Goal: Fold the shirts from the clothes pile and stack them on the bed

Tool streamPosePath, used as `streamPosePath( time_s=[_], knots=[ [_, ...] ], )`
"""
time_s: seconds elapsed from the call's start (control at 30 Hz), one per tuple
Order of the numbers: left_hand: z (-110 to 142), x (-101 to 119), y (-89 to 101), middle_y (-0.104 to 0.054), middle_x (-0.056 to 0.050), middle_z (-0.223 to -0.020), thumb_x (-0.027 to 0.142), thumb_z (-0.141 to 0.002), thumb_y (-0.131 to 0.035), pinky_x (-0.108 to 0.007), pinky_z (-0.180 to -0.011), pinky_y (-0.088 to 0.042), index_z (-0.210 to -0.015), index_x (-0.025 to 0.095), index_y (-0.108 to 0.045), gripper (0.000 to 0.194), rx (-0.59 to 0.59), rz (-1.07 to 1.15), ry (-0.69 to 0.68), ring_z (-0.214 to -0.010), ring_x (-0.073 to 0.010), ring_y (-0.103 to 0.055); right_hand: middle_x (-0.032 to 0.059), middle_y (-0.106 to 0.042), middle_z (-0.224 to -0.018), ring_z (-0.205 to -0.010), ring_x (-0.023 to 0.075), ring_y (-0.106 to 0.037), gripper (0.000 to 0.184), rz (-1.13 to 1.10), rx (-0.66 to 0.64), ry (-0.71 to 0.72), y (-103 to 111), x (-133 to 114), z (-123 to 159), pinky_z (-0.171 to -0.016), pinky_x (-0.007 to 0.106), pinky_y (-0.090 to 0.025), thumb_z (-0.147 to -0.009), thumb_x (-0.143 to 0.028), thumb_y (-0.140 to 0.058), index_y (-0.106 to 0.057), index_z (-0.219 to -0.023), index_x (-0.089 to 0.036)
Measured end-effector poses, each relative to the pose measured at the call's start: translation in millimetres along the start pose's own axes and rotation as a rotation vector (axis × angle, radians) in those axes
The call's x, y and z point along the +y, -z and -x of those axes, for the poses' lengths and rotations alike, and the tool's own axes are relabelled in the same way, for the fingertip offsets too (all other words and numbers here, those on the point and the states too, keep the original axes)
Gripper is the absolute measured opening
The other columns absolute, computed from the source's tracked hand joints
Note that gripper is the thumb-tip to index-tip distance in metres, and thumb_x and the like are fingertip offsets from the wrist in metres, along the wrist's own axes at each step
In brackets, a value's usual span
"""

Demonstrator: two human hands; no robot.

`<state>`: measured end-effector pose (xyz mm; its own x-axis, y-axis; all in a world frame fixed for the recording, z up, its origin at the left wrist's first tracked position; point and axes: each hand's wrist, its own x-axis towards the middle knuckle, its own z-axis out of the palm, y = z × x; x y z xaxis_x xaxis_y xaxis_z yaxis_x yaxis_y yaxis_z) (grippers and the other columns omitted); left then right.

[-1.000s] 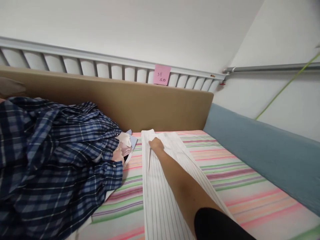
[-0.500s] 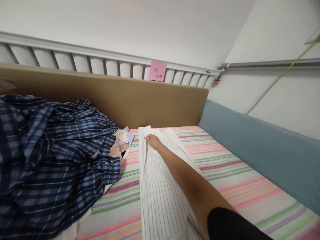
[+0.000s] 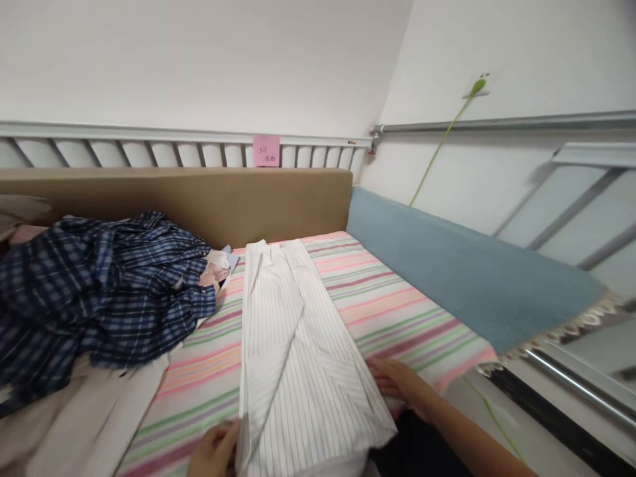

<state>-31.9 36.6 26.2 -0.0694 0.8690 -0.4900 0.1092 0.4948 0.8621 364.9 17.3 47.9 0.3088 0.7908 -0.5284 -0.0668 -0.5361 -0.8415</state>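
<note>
A white pinstriped garment (image 3: pixel 283 344) lies lengthwise on the striped sheet (image 3: pixel 199 377), its far end near the tan headboard-like panel. A diagonal fold runs across its middle. At the near left edge of the garment, my left hand (image 3: pixel 216 450) has its fingers curled against the cloth, partly cut off by the bottom of the view. My right hand (image 3: pixel 397 381) rests against the near right edge with fingers stretched out, the fingertips touching the fabric.
A heap with a blue plaid shirt (image 3: pixel 104 285) and pale clothes (image 3: pixel 94 417) sits at the left. The tan panel (image 3: pixel 223 205) stands behind, before a white radiator. A blue fringed cloth (image 3: pixel 427 258) bounds the right side. A green cord (image 3: pixel 437 149) hangs from a wall outlet.
My right hand has moved from the garment's far end to its near right edge. My left hand has come into view at the near left. The view has turned rightward.
</note>
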Motion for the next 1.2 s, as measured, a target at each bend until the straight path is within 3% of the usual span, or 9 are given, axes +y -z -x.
streamPosePath(
  time_s=[0.13, 0.23, 0.37, 0.5, 0.63, 0.8, 1.03, 1.1, 1.2],
  knots=[
    [40, -9, -11.2, -0.066, -0.008, -0.070, 0.054, -0.066, -0.066, -0.037, -0.068, -0.053, -0.090, 0.013, -0.059, 0.048, -0.042, 0.302, 0.255, -0.063, -0.0209, -0.065, 0.0125, -0.070, -0.088, -0.075, 0.0199, -0.068, 0.045, 0.037, -0.219, -0.070, -5, 7, 32, -0.066, 0.030, -0.053, -0.071, -0.058, -0.060, -0.064, -0.090, -0.017],
    [66, -17, -25.3, -0.069, -0.010, -0.084, 0.042, -0.068, -0.069, -0.036, -0.080, -0.051, -0.097, 0.014, -0.057, 0.042, -0.106, 0.511, 0.220, -0.075, -0.0209, -0.067, 0.0127, -0.070, -0.094, -0.079, 0.0210, -0.067, 0.048, 0.032, -0.335, -0.074, -7, 18, 39, -0.064, 0.030, -0.053, -0.069, -0.055, -0.064, -0.063, -0.095, -0.016],
    [84, -27, -51.6, -0.070, -0.011, -0.095, 0.041, -0.069, -0.069, -0.037, -0.080, -0.050, -0.096, 0.016, -0.056, 0.039, -0.162, 0.609, 0.151, -0.087, -0.0237, -0.067, 0.0093, -0.070, -0.093, -0.072, 0.0185, -0.066, 0.045, -0.025, -0.325, -0.044, -12, 39, 41, -0.063, 0.032, -0.055, -0.069, -0.047, -0.068, -0.060, -0.102, -0.017],
    [83, -27, -76.0, -0.070, -0.007, -0.083, 0.032, -0.068, -0.071, -0.032, -0.070, -0.052, -0.088, 0.016, -0.055, 0.031, -0.039, 0.603, 0.129, -0.078, -0.0214, -0.067, 0.0074, -0.069, -0.085, -0.064, 0.0158, -0.065, 0.039, -0.088, -0.235, -0.026, -22, 46, 43, -0.060, 0.030, -0.055, -0.070, -0.034, -0.069, -0.058, -0.103, -0.016],
    [76, -20, -83.8, -0.066, -0.003, -0.064, 0.021, -0.067, -0.070, -0.030, -0.060, -0.052, -0.081, 0.017, -0.052, 0.024, 0.093, 0.551, 0.162, -0.060, -0.0183, -0.065, 0.0077, -0.068, -0.083, -0.063, 0.0150, -0.064, 0.037, -0.109, -0.209, -0.021, -29, 44, 44, -0.061, 0.031, -0.055, -0.072, -0.029, -0.067, -0.057, -0.104, -0.014],
    [77, -19, -82.1, -0.067, -0.003, -0.067, 0.024, -0.068, -0.070, -0.030, -0.060, -0.052, -0.083, 0.018, -0.052, 0.024, 0.069, 0.569, 0.131, -0.063, -0.0180, -0.065, 0.0088, -0.068, -0.084, -0.064, 0.0157, -0.064, 0.037, -0.112, -0.240, -0.029, -26, 40, 45, -0.067, 0.035, -0.054, -0.074, -0.033, -0.067, -0.057, -0.104, -0.013],
    [83, -27, -84.8, -0.067, -0.004, -0.081, 0.023, -0.070, -0.069, -0.029, -0.066, -0.053, -0.088, 0.020, -0.052, 0.025, -0.002, 0.630, 0.085, -0.072, -0.0172, -0.066, 0.0141, -0.065, -0.109, -0.087, 0.0196, -0.065, 0.060, -0.323, -0.327, -0.113, -23, 44, 53, -0.081, 0.039, -0.050, -0.083, -0.065, -0.039, -0.054, -0.116, -0.017],
    [82, -29, -85.0, -0.066, -0.003, -0.080, 0.021, -0.071, -0.068, -0.028, -0.065, -0.053, -0.084, 0.020, -0.051, 0.022, -0.001, 0.619, 0.085, -0.071, -0.0163, -0.066, 0.0124, -0.065, -0.111, -0.088, 0.0189, -0.065, 0.055, -0.363, -0.329, -0.054, -24, 52, 58, -0.082, 0.037, -0.049, -0.081, -0.060, -0.049, -0.053, -0.117, -0.019],
    [82, -31, -85.2, -0.065, -0.002, -0.079, 0.020, -0.071, -0.067, -0.026, -0.063, -0.053, -0.081, 0.021, -0.050, 0.021, 0.008, 0.611, 0.081, -0.069, -0.0155, -0.065, 0.0091, -0.065, -0.110, -0.085, 0.0175, -0.065, 0.050, -0.356, -0.323, 0.034, -30, 66, 65, -0.079, 0.034, -0.050, -0.072, -0.037, -0.069, -0.051, -0.116, -0.021]
  ],
)
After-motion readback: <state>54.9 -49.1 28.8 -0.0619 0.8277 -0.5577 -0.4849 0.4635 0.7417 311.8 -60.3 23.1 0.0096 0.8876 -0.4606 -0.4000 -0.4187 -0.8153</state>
